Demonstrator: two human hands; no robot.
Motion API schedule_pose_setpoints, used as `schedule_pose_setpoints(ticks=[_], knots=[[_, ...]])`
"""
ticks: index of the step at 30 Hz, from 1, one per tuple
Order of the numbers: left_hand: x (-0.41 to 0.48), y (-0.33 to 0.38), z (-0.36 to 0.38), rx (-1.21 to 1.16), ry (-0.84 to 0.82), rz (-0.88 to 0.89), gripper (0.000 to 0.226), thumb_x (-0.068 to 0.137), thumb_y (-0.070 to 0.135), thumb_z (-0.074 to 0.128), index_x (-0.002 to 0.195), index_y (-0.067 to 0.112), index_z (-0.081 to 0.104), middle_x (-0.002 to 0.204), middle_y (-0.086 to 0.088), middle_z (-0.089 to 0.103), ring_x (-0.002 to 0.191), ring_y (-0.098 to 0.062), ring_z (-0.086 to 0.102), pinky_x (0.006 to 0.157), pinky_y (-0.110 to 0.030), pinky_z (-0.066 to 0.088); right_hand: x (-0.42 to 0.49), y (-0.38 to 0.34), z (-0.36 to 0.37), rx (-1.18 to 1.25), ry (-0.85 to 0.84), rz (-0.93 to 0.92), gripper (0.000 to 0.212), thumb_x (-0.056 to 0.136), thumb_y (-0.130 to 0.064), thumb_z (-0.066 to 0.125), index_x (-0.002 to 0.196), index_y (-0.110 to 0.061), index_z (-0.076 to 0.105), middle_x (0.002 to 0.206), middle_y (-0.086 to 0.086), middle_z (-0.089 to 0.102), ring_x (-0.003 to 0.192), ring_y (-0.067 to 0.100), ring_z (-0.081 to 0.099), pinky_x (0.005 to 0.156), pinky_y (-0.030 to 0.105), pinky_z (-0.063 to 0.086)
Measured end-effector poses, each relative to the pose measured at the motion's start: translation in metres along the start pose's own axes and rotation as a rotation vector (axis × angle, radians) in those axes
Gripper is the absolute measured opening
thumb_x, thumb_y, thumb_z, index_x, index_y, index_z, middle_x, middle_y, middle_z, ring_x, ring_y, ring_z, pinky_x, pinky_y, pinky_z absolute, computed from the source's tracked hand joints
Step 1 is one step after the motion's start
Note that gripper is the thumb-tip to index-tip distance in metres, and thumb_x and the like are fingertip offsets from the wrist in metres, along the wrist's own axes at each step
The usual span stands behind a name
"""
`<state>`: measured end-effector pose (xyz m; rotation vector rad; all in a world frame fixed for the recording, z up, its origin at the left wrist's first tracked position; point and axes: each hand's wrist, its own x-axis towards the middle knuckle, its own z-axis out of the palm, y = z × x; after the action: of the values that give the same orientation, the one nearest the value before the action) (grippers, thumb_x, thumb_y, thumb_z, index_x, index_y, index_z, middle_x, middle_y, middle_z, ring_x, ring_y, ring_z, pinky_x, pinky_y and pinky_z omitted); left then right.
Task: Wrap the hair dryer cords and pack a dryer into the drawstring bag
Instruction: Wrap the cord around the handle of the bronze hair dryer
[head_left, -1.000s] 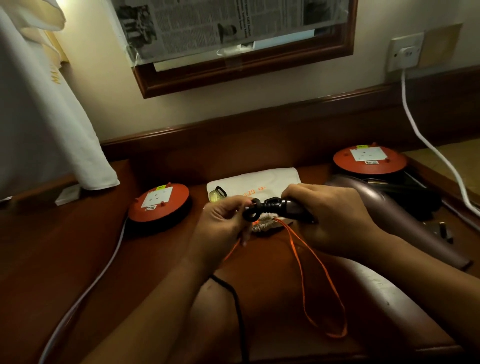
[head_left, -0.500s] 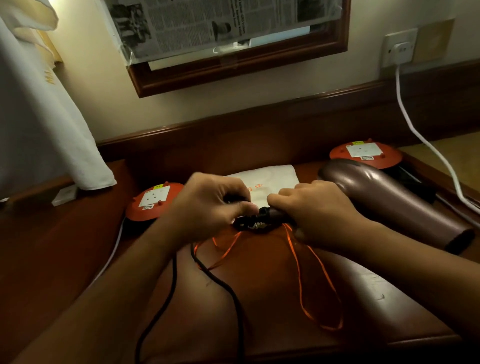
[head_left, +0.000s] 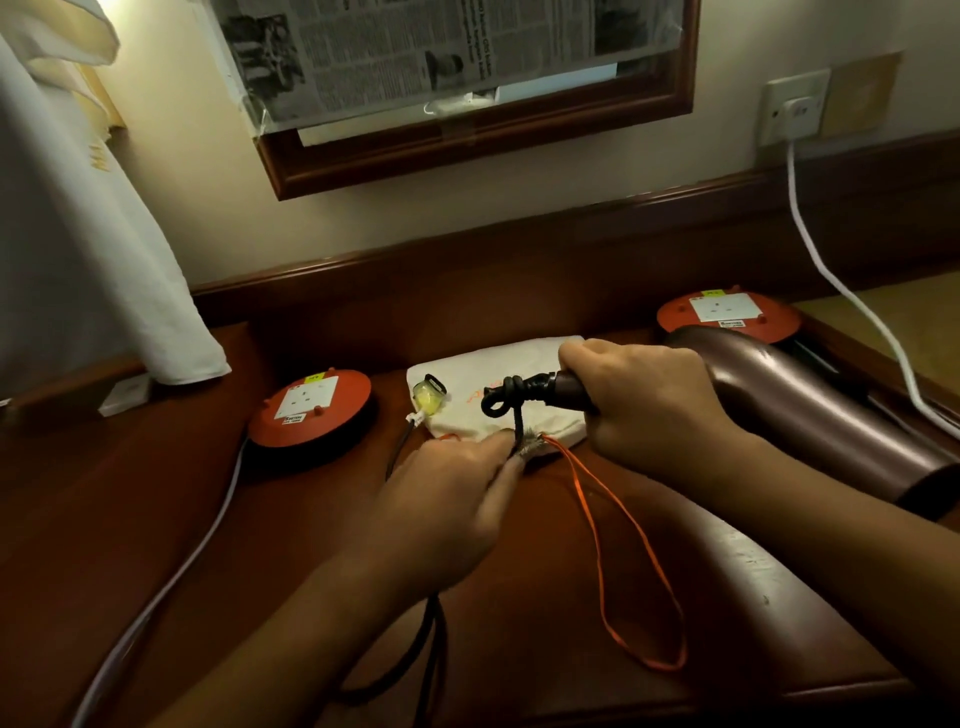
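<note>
The cord-wrapping step is in hand. The right hand (head_left: 644, 405) is clamped round the handle of the glossy brown hair dryer (head_left: 810, 415), held just above the white cloth drawstring bag (head_left: 467, 374) on the dark wooden tabletop (head_left: 156, 519). The left hand (head_left: 447, 499) pinches the black rubber cord (head_left: 518, 423) just below its kinked root. Next, I judge, the slack must be drawn taut and wound round the handle, clear of the bag's orange drawstring loop (head_left: 623, 525). Half a second ago the hands met over the bag; now they are apart, the left drawn toward the person, baring the bag.
</note>
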<state>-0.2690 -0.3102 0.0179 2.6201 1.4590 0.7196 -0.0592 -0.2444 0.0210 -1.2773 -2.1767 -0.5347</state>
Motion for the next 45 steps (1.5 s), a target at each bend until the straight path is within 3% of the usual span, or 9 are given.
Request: schedule_pose_setpoints(ticks=[9, 14, 18, 21, 29, 32, 34, 39, 45], knots=[[0.037, -0.014, -0.060, 0.107, -0.002, 0.355, 0.016, 0.082, 0.032, 0.083, 0.085, 0.016, 0.080, 0.074, 0.005, 0.073, 0.063, -0.008, 0.067, 0.057, -0.032, 0.056, -0.003, -0.020, 0.001, -0.103, -0.079, -0.193, 0.031, 0.065, -0.019, 0.073, 0.092, -0.025, 0.058, 0.072, -0.003, 0.058, 0.055, 0.026, 0.057, 0.048, 0.029, 0.033], [0.043, -0.041, -0.057, -0.505, -0.103, 0.064, 0.014, 0.087, 0.001, 0.072, 0.098, 0.005, 0.079, 0.083, 0.006, 0.076, 0.082, -0.006, 0.072, 0.073, -0.015, 0.052, -0.005, -0.019, -0.018, -0.008, -0.027, -0.283, 0.022, 0.070, -0.023, 0.064, 0.089, -0.027, 0.054, 0.071, -0.005, 0.056, 0.051, 0.024, 0.053, 0.043, 0.026, 0.029], [0.030, -0.037, -0.028, -0.642, -0.057, -0.089, 0.036, 0.094, -0.013, 0.057, 0.110, 0.014, 0.075, 0.087, 0.004, 0.077, 0.081, -0.008, 0.071, 0.069, -0.026, 0.056, -0.004, -0.013, -0.021, 0.032, 0.004, -0.181, 0.022, 0.071, -0.026, 0.068, 0.089, -0.029, 0.055, 0.072, -0.007, 0.055, 0.055, 0.021, 0.056, 0.046, 0.025, 0.023], [0.016, -0.030, -0.016, -0.442, -0.135, -0.240, 0.022, 0.104, 0.015, 0.052, 0.090, 0.020, 0.069, 0.073, -0.007, 0.069, 0.055, -0.022, 0.060, 0.061, -0.049, 0.057, -0.007, -0.007, -0.014, -0.015, -0.016, -0.071, 0.026, 0.067, -0.023, 0.069, 0.085, -0.028, 0.052, 0.069, -0.008, 0.052, 0.051, 0.022, 0.052, 0.047, 0.023, 0.015], [0.000, 0.006, -0.018, 0.275, -0.273, -0.023, 0.023, 0.107, 0.040, 0.036, 0.100, 0.024, 0.050, 0.072, 0.011, 0.040, 0.064, -0.010, 0.041, 0.063, -0.030, 0.033, 0.002, -0.021, -0.003, -0.037, -0.130, 0.080, 0.024, 0.077, -0.027, 0.063, 0.090, -0.029, 0.043, 0.080, -0.008, 0.051, 0.067, 0.024, 0.056, 0.050, 0.027, 0.019], [0.004, 0.009, -0.032, 0.352, -0.241, 0.103, 0.025, 0.106, 0.045, 0.035, 0.090, 0.029, 0.044, 0.073, 0.012, 0.048, 0.063, -0.007, 0.044, 0.061, -0.026, 0.033, -0.001, -0.032, 0.000, -0.055, -0.188, 0.023, 0.024, 0.079, -0.029, 0.064, 0.098, -0.029, 0.049, 0.086, -0.006, 0.054, 0.076, 0.027, 0.062, 0.050, 0.028, 0.017], [0.013, 0.005, -0.043, 0.346, -0.206, 0.193, 0.029, 0.105, 0.045, 0.041, 0.095, 0.026, 0.061, 0.077, 0.011, 0.060, 0.065, -0.007, 0.053, 0.059, -0.027, 0.042, -0.004, -0.039, 0.003, -0.060, -0.175, -0.024, 0.024, 0.079, -0.029, 0.065, 0.098, -0.028, 0.051, 0.089, -0.003, 0.060, 0.075, 0.028, 0.063, 0.049, 0.028, 0.015], [0.031, -0.032, -0.061, -0.070, -0.082, 0.211, 0.013, 0.094, 0.027, 0.071, 0.094, 0.017, 0.077, 0.081, 0.007, 0.073, 0.072, -0.010, 0.070, 0.063, -0.034, 0.058, -0.009, -0.040, 0.000, -0.051, -0.126, -0.175, 0.029, 0.063, -0.022, 0.076, 0.083, -0.026, 0.055, 0.067, -0.003, 0.056, 0.045, 0.021, 0.041, 0.048, 0.021, 0.007], [0.029, -0.047, -0.038, -0.562, 0.054, -0.049, 0.011, 0.093, 0.008, 0.066, 0.095, 0.006, 0.077, 0.086, 0.003, 0.074, 0.084, -0.008, 0.070, 0.076, -0.021, 0.052, -0.011, -0.032, -0.025, 0.072, -0.015, -0.217, 0.017, 0.072, -0.034, 0.054, 0.088, -0.028, 0.052, 0.074, -0.006, 0.056, 0.056, 0.021, 0.057, 0.046, 0.025, 0.021]])
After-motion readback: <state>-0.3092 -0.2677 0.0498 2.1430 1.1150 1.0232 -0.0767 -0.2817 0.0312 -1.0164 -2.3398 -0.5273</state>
